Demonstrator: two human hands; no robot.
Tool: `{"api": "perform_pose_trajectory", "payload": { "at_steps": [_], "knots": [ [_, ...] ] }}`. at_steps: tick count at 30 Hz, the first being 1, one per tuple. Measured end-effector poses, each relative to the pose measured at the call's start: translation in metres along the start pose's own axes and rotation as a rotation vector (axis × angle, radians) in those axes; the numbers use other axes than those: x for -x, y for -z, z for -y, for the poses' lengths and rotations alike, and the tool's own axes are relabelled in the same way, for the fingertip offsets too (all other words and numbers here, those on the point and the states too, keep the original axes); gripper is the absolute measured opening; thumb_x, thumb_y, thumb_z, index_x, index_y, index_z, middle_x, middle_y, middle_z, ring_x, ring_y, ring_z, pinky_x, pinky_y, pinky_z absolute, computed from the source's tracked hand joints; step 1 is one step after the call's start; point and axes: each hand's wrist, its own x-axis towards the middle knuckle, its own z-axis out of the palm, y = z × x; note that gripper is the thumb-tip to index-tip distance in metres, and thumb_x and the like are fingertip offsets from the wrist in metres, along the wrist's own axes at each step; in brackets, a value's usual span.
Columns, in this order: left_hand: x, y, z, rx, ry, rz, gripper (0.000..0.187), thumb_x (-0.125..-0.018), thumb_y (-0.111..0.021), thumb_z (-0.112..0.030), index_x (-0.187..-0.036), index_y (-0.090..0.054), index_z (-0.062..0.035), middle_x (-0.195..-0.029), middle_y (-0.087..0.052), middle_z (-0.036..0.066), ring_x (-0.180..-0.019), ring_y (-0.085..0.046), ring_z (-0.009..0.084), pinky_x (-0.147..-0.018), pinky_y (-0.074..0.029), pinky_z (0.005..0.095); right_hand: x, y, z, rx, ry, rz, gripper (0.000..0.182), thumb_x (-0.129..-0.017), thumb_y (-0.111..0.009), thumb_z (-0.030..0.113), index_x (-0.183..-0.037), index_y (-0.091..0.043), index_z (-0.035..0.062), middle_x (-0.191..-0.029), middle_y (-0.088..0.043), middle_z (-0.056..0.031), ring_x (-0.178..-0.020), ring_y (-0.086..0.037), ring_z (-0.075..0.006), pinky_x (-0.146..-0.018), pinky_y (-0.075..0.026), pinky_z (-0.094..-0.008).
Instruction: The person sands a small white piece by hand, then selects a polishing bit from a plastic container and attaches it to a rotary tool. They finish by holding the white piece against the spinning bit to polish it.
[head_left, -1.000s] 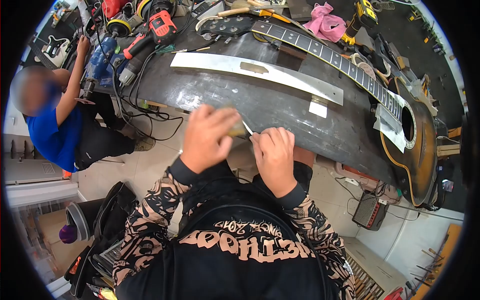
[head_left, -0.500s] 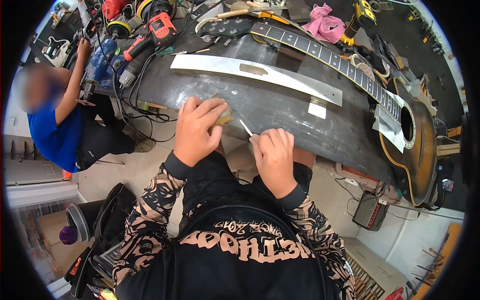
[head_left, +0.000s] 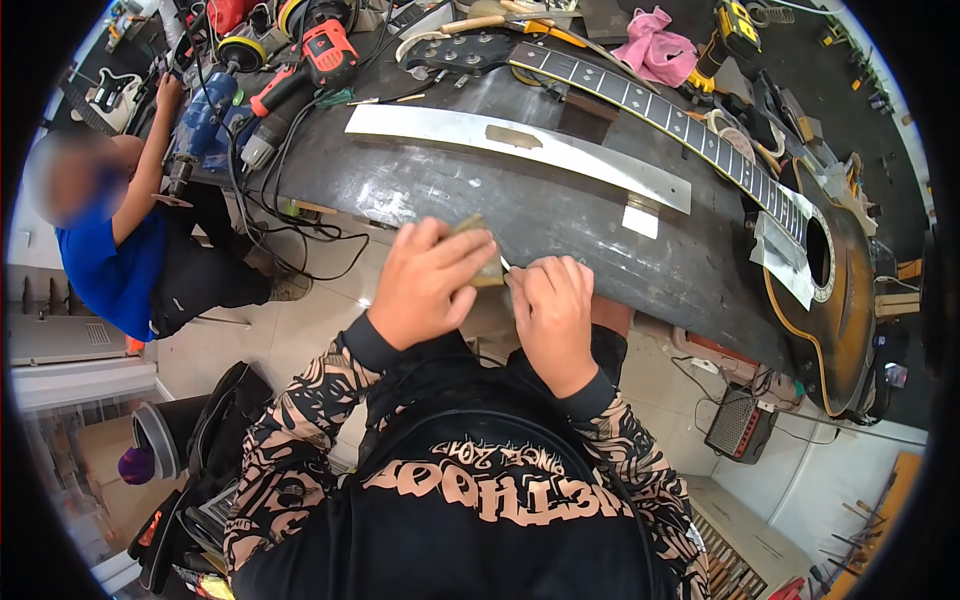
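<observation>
My left hand [head_left: 422, 285] is closed on a folded yellowish-brown piece of sandpaper [head_left: 491, 272], just off the bench's near edge. Pinched in my right hand [head_left: 553, 318] is a thin white strip [head_left: 505, 264], perhaps a guitar saddle. Its visible tip meets or nearly meets the sandpaper; the rest lies hidden behind my fingers. Beyond both hands, a long silver metal bar [head_left: 430, 128] with a slot rests on the dark workbench [head_left: 400, 185]. A small white square [head_left: 640, 222] lies by the bar's right end.
An acoustic guitar [head_left: 848, 310] lies along the right side, paper taped near its soundhole. A red power tool [head_left: 328, 55], a blue power tool [head_left: 205, 115] and cables crowd the back left. A person in a blue shirt [head_left: 105, 260] crouches at left. A pink cloth [head_left: 655, 48] sits at the back.
My left hand has moved right with the sandpaper, bringing it up to the white strip. The right hand stays nearly in place, still pinching the strip.
</observation>
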Motion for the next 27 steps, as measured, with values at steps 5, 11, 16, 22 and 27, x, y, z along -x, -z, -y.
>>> {"api": "perform_pose_trajectory", "payload": {
  "at_steps": [5,11,16,22,27],
  "knots": [
    [0.0,0.004,0.008,-0.011,0.005,0.0,0.056,-0.081,-0.076,-0.007,-0.136,-0.086,-0.0119,-0.142,-0.081,0.0,-0.109,-0.065,0.0324,-0.101,-0.053,0.0467,-0.001,0.002,0.002,-0.009,-0.001,0.004,0.014,-0.098,-0.085,0.003,-0.101,-0.071,0.0045,-0.099,-0.065,-0.0087,-0.096,-0.065,-0.033,-0.096,-0.05,-0.0501],
    [0.005,-0.002,0.002,0.02,-0.069,0.015,0.053,-0.082,-0.076,-0.007,-0.134,-0.086,-0.0111,-0.141,-0.081,0.001,-0.111,-0.066,0.0331,-0.103,-0.053,0.0457,0.0,0.001,0.0,-0.017,-0.015,0.007,0.015,-0.098,-0.086,0.004,-0.101,-0.072,0.0056,-0.099,-0.065,-0.0085,-0.098,-0.065,-0.033,-0.097,-0.049,-0.0498],
    [-0.012,0.019,0.038,0.019,0.105,-0.075,0.058,-0.085,-0.073,-0.006,-0.142,-0.083,-0.009,-0.146,-0.078,0.012,-0.128,-0.067,0.0386,-0.114,-0.055,0.0495,-0.001,0.004,0.0,-0.035,-0.027,-0.011,0.015,-0.098,-0.087,0.005,-0.101,-0.072,0.0062,-0.099,-0.067,-0.0085,-0.098,-0.066,-0.0331,-0.097,-0.049,-0.0491],
    [-0.056,0.039,0.076,0.435,0.297,-0.311,0.06,-0.101,-0.073,-0.015,-0.161,-0.068,-0.0057,-0.151,-0.075,0.019,-0.145,-0.067,0.0306,-0.124,-0.051,0.0445,-0.022,0.029,-0.005,-0.303,-0.22,0.059,0.01,-0.101,-0.082,0.008,-0.102,-0.072,0.0061,-0.099,-0.07,-0.0101,-0.099,-0.066,-0.0351,-0.096,-0.048,-0.0477],
    [-0.095,0.021,0.123,0.839,0.387,-0.133,0.063,-0.112,-0.067,-0.021,-0.173,-0.055,-0.0051,-0.14,-0.079,0.014,-0.134,-0.071,0.022,-0.121,-0.052,0.0385,-0.084,0.038,-0.071,0.193,0.062,-0.132,0.014,-0.106,-0.075,0.01,-0.113,-0.065,0.0052,-0.121,-0.069,-0.014,-0.12,-0.066,-0.0396,-0.111,-0.048,-0.055]
  ]
}}
